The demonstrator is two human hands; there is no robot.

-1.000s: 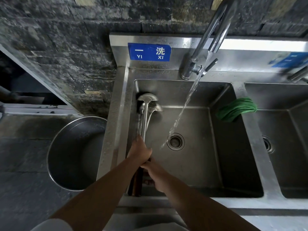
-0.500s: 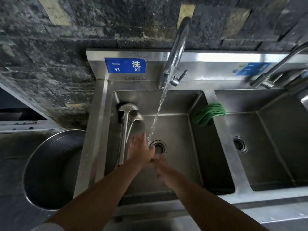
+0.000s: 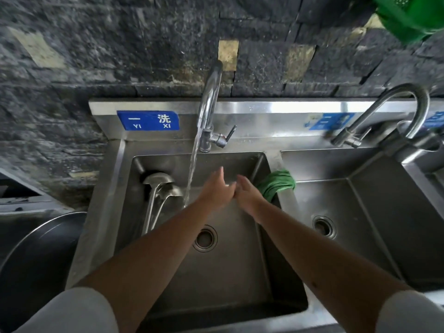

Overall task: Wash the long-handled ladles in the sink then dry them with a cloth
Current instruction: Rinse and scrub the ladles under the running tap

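Observation:
Two steel long-handled ladles (image 3: 158, 188) lean in the back-left corner of the left sink basin (image 3: 230, 272), bowls up against the wall. A green cloth (image 3: 276, 185) hangs over the divider between the two basins. Water runs from the left faucet (image 3: 209, 111) into the basin. My left hand (image 3: 217, 191) and my right hand (image 3: 247, 194) are held out over the middle of the basin, fingers straight, touching each other and holding nothing. They are just right of the water stream and left of the cloth.
A second basin (image 3: 360, 224) with its own faucet (image 3: 396, 111) lies to the right. A large steel pot (image 3: 36, 260) stands on the floor left of the sink. A dark stone wall (image 3: 144, 56) rises behind. Something green (image 3: 408, 18) shows at the top right.
My hands let go of the ladle handles at the basin's front left, passed under the water stream, and now reach farther back and right, near the cloth. The ladles stay leaning in the corner.

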